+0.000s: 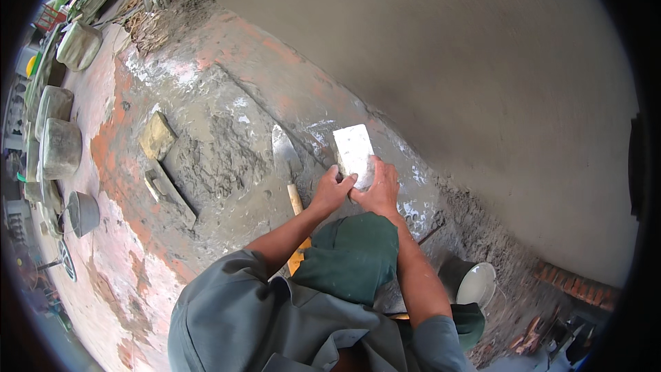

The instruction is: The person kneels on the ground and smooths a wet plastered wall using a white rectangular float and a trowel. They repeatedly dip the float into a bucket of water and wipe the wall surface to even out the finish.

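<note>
In front of my knees, both hands hold a flat white rectangular piece [354,146] whose exact kind I cannot make out. My left hand [331,191] closes at its lower left corner, thumb against the bottom end. Fingers of my right hand [380,191] grip the right edge lower down. Just left of my hands lies a pointed trowel [286,153], blade smeared with mortar and wooden handle toward me. Wet grey mortar [219,148] spreads over the ground beyond it. Farther left, a plastering float [171,193] rests beside a yellowish block [158,136].
A smooth grey plastered wall [468,55] rises on the right. A bucket [475,282] stands by my right knee. Mortar-stained containers [60,148] and a small grey bucket [83,213] line the left side. Bricks [577,285] edge the wall's foot at lower right.
</note>
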